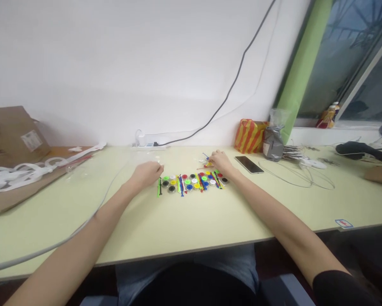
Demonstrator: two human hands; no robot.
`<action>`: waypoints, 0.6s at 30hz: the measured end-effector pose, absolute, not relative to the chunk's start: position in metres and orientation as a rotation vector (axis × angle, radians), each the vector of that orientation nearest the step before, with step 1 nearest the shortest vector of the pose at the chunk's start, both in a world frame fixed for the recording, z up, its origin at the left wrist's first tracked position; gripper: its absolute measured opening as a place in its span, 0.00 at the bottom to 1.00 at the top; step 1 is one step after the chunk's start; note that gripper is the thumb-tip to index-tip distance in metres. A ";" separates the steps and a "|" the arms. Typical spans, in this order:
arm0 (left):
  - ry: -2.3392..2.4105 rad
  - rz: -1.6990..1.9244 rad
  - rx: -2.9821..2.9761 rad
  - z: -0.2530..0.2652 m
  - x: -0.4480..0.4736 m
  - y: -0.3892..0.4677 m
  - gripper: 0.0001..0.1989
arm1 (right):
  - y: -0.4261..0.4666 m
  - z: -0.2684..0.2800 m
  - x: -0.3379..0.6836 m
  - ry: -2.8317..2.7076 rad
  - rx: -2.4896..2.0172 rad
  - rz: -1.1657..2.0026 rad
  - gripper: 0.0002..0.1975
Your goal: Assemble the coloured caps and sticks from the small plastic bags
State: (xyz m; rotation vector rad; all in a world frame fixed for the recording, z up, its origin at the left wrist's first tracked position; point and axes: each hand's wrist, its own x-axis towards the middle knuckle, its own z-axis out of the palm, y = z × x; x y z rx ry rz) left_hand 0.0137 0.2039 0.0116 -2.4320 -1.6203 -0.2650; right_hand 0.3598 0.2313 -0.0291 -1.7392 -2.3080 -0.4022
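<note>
My left hand (148, 172) rests at the left end of a row of small coloured pieces, its fingers curled together; what they hold, if anything, is hidden. Beyond the row's right part, my right hand (221, 161) has its fingers bent down onto a small pile of coloured plastic sticks (207, 164); which piece it pinches is too small to make out. Between my hands, round discs with coloured centres (190, 187) alternate with bunches of thin plastic sticks (181, 185). A green and a black stick (159, 187) lie at the left end.
A phone (248, 164) lies right of my right hand, near a striped bag (250, 136) and a grey pouch (273, 143). A power strip (149, 146) sits by the wall. Cardboard (18, 131) and white strips (28, 172) are at left. A cable (91, 216) crosses under my left forearm.
</note>
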 end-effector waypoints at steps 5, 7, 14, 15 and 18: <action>-1.624 -0.413 -2.421 0.011 0.018 0.203 0.26 | 0.233 -0.026 0.370 -2.401 -1.631 -0.376 0.14; -1.632 -0.438 -2.417 0.011 0.020 0.202 0.26 | 0.234 -0.026 0.371 -2.420 -1.606 -0.370 0.12; -1.558 -0.498 -2.457 0.007 0.029 0.199 0.25 | 0.233 -0.024 0.362 -2.481 -1.561 -0.400 0.13; -1.554 -0.514 -2.458 0.007 0.030 0.199 0.25 | 0.233 -0.024 0.361 -2.483 -1.553 -0.398 0.12; -1.548 -0.560 -2.452 0.007 0.030 0.199 0.25 | 0.231 -0.023 0.363 -2.464 -1.545 -0.380 0.11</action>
